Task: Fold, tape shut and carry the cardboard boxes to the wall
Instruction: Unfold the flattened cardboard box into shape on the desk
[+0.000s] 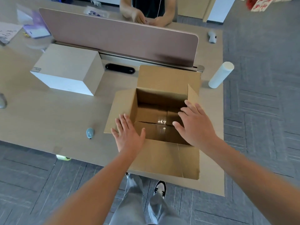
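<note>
Here the cardboard box (162, 114) sits open on the desk (48, 114). The left hand (128, 133) and the right hand (194, 125) are spread flat over the box, holding nothing.

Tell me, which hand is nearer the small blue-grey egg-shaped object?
Left. The left hand hovers just right of the blue-grey egg-shaped object; the right hand is farther, across the open cardboard box.

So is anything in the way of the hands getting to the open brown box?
No, nothing visible is in the way. The left hand and right hand are spread open right over the cardboard box, above its open top. The white box and the white roll sit off to the sides on the desk.
</note>
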`<state>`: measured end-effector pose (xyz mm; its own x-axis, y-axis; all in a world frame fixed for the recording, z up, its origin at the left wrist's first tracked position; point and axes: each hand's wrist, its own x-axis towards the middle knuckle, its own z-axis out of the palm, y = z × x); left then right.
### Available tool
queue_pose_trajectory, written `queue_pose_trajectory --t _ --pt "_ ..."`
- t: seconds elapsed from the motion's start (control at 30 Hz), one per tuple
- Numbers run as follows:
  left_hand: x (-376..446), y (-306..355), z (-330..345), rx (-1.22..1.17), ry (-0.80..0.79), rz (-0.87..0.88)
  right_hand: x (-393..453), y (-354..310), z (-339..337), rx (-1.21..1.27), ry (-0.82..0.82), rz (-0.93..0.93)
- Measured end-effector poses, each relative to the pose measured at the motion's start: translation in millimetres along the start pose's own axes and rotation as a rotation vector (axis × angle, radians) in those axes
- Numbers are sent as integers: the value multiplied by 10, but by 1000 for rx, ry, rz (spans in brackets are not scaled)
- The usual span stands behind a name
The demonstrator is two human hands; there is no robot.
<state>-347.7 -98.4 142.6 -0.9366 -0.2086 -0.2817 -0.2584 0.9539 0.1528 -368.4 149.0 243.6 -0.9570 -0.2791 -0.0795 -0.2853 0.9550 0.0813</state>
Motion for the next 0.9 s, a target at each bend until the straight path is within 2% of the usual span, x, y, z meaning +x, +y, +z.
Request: queue_pose_trajectory --t 0.2,0.3,0.4,0.5,0.67,0.9 --pt "-14 18 -8 -5 2 13 -450 533 3 -135 -35 236" --pt "-12 33 -8 -17 -6 16 -641 659 312 -61 -100 336" --pt "-12 34 -16 -37 -2 21 -685 467 610 223 -149 422" --pt "-14 25 -18 -62 1 36 -625 138 814 436 -128 543" --pt "69 -14 -24 -82 -10 65 -539 -218 998 441 -54 671" --pt "188 -7 -154 -104 -98 89 -439 -191 994 453 -83 670"
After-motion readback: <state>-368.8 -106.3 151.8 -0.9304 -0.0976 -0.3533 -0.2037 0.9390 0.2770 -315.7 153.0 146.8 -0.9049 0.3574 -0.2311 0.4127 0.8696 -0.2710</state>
